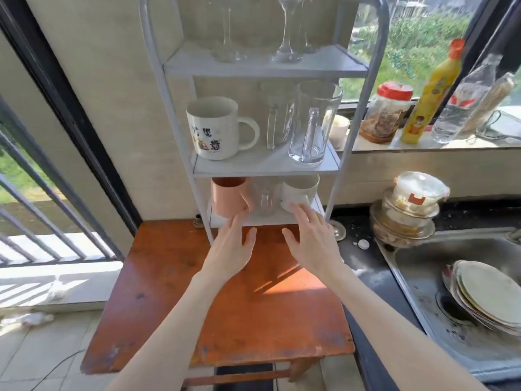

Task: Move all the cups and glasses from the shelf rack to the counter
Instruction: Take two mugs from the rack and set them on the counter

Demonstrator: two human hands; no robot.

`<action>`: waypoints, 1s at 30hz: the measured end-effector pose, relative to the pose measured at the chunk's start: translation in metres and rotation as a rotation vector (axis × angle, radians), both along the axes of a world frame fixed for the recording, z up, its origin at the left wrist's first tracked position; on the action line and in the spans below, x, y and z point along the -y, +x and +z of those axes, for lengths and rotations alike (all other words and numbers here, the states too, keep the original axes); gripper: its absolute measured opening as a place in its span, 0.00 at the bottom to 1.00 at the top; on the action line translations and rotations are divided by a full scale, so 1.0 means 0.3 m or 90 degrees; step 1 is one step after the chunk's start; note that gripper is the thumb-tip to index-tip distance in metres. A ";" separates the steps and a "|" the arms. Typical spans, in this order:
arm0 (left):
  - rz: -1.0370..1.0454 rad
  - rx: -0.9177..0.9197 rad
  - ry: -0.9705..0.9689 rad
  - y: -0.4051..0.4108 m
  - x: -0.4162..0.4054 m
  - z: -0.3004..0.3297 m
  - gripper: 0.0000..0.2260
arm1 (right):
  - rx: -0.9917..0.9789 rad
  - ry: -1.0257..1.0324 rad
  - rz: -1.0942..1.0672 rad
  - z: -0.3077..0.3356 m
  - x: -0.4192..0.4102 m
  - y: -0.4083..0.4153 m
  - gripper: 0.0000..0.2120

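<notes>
Head view: the left hand and the right hand are held flat with fingers spread, empty, palms turned toward each other, in front of the bottom tier of the white metal shelf rack. The left fingertips lie just below a pink ceramic mug; the right fingertips overlap the lower edge of a white ceramic cup. Between these two a small clear glass is seen upright. On the middle tier a white printed mug is set upright with its handle pointing right, beside a tall clear glass mug with its handle facing the camera and another clear glass behind it. On the top tier stemmed glasses are stood upright, long axes vertical. The rack is placed at the far edge of an orange wooden table, whose near surface is left bare. To the right a dark counter and a steel sink holding stacked plates are found
</notes>
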State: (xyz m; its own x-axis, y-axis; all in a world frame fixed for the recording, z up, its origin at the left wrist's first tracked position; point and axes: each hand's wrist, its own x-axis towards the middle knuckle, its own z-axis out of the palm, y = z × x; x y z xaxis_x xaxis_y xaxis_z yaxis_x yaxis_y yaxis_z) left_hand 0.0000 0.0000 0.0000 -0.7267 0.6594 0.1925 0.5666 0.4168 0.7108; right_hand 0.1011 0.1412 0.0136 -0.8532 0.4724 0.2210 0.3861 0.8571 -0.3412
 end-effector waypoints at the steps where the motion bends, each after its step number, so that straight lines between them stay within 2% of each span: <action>1: 0.014 0.016 0.005 -0.022 -0.019 -0.001 0.17 | -0.032 -0.012 -0.011 -0.007 -0.018 -0.017 0.23; 4: 0.066 0.061 0.036 -0.074 -0.080 -0.002 0.14 | -0.108 -0.063 -0.047 -0.029 -0.067 -0.061 0.21; 7: 0.125 0.125 0.147 -0.117 -0.138 0.004 0.07 | -0.157 -0.155 -0.087 -0.054 -0.115 -0.108 0.20; 10: 0.180 0.219 0.213 -0.148 -0.167 0.004 0.08 | -0.167 -0.313 -0.195 -0.070 -0.135 -0.148 0.19; 12: 0.210 0.293 0.230 -0.151 -0.176 0.010 0.08 | -0.147 -0.368 -0.233 -0.075 -0.145 -0.172 0.17; 15: 0.259 0.385 0.231 -0.148 -0.199 0.016 0.04 | -0.191 -0.530 -0.212 -0.076 -0.161 -0.195 0.12; 18: 0.274 0.374 0.245 -0.143 -0.208 0.018 0.08 | -0.237 -0.689 -0.188 -0.085 -0.177 -0.200 0.10; 21: 0.297 0.320 0.231 -0.142 -0.194 0.009 0.05 | -0.225 -0.698 -0.173 -0.088 -0.192 -0.200 0.11; 27: 0.351 0.253 0.212 -0.115 -0.141 -0.024 0.16 | -0.238 -0.661 -0.176 -0.079 -0.191 -0.185 0.15; 30: 0.361 0.248 0.226 -0.087 -0.114 -0.025 0.15 | -0.248 -0.652 -0.172 -0.082 -0.176 -0.160 0.16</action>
State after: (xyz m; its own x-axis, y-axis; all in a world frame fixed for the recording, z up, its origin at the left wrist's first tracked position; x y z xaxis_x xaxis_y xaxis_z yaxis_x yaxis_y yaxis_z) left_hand -0.0261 0.0341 -0.0075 -0.9935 0.1130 -0.0154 0.0167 0.2778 0.9605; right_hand 0.0532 0.1939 -0.0111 -0.6533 0.7425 -0.1480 0.2298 0.0082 -0.9732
